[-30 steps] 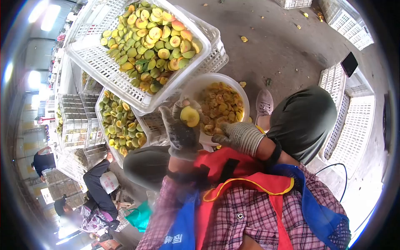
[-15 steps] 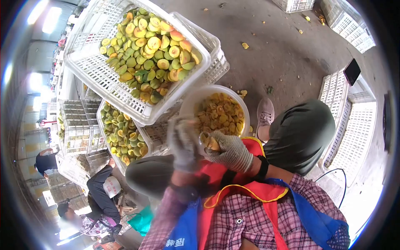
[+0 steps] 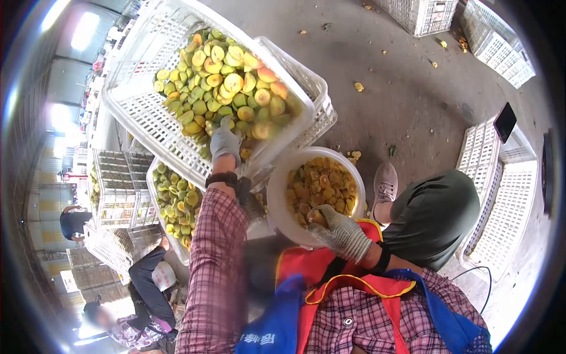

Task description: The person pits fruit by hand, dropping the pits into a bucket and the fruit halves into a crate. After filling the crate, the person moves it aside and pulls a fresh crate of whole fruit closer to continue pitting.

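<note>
My left hand (image 3: 226, 143), in a grey glove, reaches into a tilted white plastic crate (image 3: 147, 121) of green and yellow peach halves (image 3: 218, 88). One finger stretches over the fruit; the other fingertips are partly hidden, and no fruit shows clearly in its grip. Over the near rim of a round white tub (image 3: 277, 206) is my right hand (image 3: 342, 235), in a striped knit glove. Its fingers are closed round a small brownish-orange piece with a rounded end (image 3: 317, 218), whose kind I cannot make out. Yellow-brown fruit pieces (image 3: 324, 182) lie in the tub.
A lower crate of peach halves (image 3: 177, 200) stands at left, below the tilted one. At right is a white crate (image 3: 504, 194) with a dark flat device (image 3: 505, 123) at its corner. More crates (image 3: 421, 17) stand at the back. Two people sit among crates at far left.
My left hand has moved from beside my right hand, up and left into the tilted crate. My right hand has shifted slightly right and down, still gripping the brownish piece. The view has shifted slightly.
</note>
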